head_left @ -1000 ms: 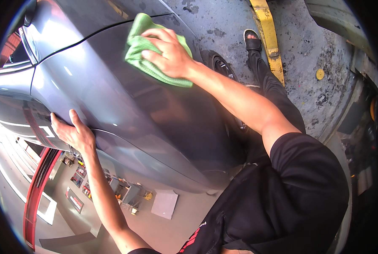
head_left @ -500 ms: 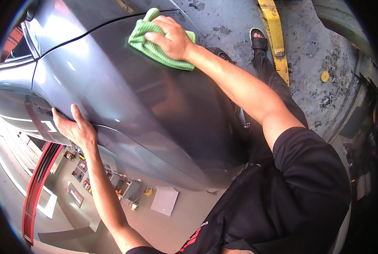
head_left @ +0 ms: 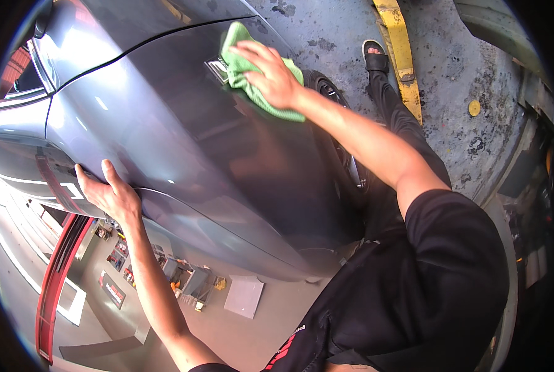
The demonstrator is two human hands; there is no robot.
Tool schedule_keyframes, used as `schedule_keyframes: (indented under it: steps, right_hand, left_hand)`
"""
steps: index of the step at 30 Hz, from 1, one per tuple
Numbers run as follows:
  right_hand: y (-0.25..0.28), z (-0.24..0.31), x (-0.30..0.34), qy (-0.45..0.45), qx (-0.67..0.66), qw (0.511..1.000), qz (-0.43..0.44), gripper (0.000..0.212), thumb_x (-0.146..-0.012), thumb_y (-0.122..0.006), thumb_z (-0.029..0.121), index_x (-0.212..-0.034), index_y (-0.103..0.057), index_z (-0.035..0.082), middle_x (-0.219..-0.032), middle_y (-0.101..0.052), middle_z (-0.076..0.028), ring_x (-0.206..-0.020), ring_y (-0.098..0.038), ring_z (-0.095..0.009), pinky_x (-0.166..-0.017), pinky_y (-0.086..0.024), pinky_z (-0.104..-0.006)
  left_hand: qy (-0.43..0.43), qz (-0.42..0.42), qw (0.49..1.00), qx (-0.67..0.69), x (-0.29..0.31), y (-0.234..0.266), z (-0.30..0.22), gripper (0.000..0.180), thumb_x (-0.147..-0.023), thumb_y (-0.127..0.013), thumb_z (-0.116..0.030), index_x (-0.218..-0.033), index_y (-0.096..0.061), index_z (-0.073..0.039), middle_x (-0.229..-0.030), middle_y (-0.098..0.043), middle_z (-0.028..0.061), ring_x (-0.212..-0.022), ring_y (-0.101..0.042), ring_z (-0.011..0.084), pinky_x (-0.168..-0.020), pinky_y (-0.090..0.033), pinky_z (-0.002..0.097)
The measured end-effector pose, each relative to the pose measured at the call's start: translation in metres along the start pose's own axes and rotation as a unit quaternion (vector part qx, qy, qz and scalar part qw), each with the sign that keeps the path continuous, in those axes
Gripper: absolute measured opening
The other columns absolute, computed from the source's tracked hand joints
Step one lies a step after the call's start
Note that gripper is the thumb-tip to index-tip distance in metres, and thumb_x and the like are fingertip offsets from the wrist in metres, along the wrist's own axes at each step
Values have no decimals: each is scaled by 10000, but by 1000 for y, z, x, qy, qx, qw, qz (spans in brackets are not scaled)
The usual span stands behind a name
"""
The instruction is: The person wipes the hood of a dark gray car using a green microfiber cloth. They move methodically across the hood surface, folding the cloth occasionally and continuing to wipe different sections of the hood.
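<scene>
A right hand [head_left: 271, 77] presses a green microfibre cloth [head_left: 255, 74] flat on a grey car's body panel [head_left: 184, 142]. The left hand [head_left: 113, 195], open, braces lower. The panel looks glossy; any unwiped part is hard to judge.

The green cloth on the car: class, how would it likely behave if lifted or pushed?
The green cloth is probably floppy: it bunches and folds under the right hand. Likely light, being thin. It should slide easily, since the grey car panel looks glossy.
</scene>
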State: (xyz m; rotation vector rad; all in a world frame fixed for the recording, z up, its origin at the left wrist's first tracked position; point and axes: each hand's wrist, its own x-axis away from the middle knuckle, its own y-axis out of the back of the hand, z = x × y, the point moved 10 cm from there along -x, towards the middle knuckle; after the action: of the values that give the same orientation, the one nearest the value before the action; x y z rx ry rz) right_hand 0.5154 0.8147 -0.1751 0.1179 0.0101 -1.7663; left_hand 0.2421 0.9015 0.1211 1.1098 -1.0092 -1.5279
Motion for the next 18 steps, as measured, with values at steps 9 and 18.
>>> schedule_keyframes:
  steps: [9,18]
  right_hand:
    - [-2,3,-20,123,44,988,82,669,-832,-472,-15,-1458,-595,185,-1527,-505,-104,-1317,-512,-302,-1126,-383,-407]
    - [-2,1,-29,94,28,990,105,614,-844,-481,-18,-1411,-614,176,-1504,-524,-101,-1360,-493,-327,-1161,-365,-462]
  left_hand:
    - [11,2,1000,12,1,-1,1,833,-1032,-488,-569,-1580,-298,30,-1593,-362,262,-1499,-300,395,-1245,-195,491]
    - [9,3,1000,14,0,-1,1,827,-1033,-498,-553,-1584,-289,27,-1594,-356,269,-1500,-300,399,-1245,-198,493]
